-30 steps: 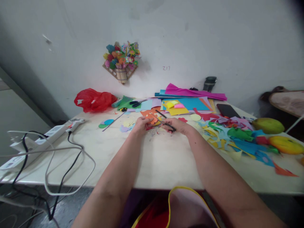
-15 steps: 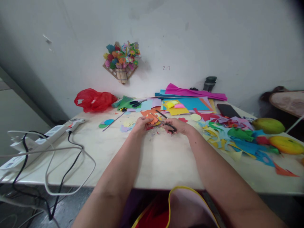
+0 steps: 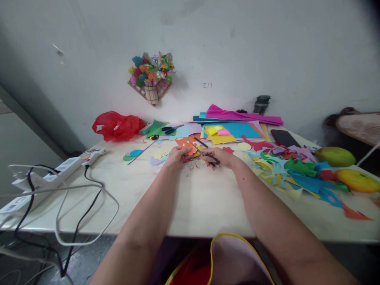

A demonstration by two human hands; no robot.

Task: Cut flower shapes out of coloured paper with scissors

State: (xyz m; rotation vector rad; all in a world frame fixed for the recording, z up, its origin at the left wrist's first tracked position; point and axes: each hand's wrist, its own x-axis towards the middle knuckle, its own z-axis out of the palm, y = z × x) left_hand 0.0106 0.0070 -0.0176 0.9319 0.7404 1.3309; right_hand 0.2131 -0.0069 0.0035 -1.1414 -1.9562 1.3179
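Note:
My left hand [image 3: 177, 155] is closed on a small piece of orange paper [image 3: 191, 148] with a curved, petal-like edge. In my right hand [image 3: 222, 156] is a pair of scissors [image 3: 211, 157] with black handles, its blades pointing at the orange paper. Whether the blades touch the paper I cannot tell. Tiny paper clippings lie on the table [image 3: 204, 206] beneath both hands. Just beyond them is a larger orange sheet [image 3: 185, 141]. A black pen-like stick [image 3: 201, 142] lies behind the scissors, and a red paper flower [image 3: 228, 150] is right of them.
Coloured paper scraps [image 3: 297, 170] spread at right, near a green mango [image 3: 335, 156], a yellow mango [image 3: 358, 180] and a phone [image 3: 285, 138]. Behind are paper sheets [image 3: 237, 131] and other scissors [image 3: 170, 129]. A red plastic bag [image 3: 118, 126] sits back left; a power strip [image 3: 44, 184] with cables lines the left edge.
Almost nothing differs. The whole view has shifted very slightly; both hands keep their hold on the orange paper and the scissors.

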